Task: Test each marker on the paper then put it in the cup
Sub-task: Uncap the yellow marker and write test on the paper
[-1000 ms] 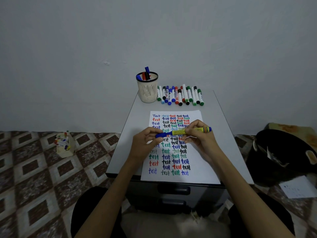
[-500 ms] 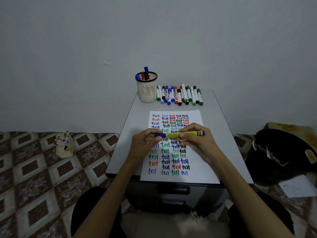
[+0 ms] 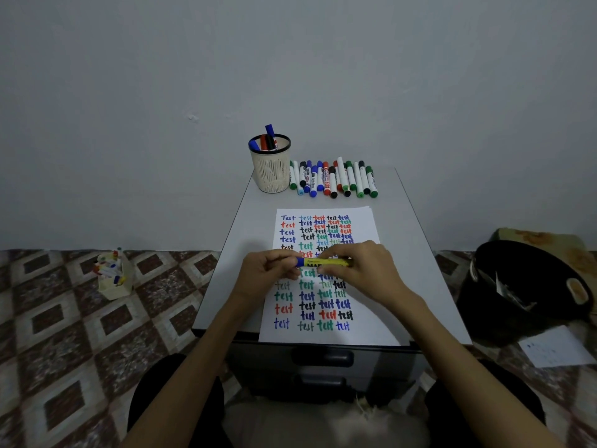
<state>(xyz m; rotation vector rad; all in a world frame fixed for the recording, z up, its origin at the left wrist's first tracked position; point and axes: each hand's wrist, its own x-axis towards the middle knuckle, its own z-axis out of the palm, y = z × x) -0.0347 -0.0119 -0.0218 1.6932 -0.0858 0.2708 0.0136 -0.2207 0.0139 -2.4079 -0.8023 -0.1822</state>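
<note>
Yellow marker (image 3: 326,262), blue-capped: held level just above the paper (image 3: 371,318), mid-worktop (image 3: 420,253). Grip: left hand (image 3: 268,270) pinches the cap end, right hand (image 3: 365,273) wraps the barrel. Handling: probably best to move the cap straight along the barrel, unbent; cup (image 3: 271,176) stands beyond.

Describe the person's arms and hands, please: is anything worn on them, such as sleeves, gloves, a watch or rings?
The left forearm and the right forearm are bare down to the picture's bottom edge; no sleeve shows. The left hand and the right hand wear no gloves. No watch, bracelet or ring is visible, though a thin ring could escape this soft picture.
</note>
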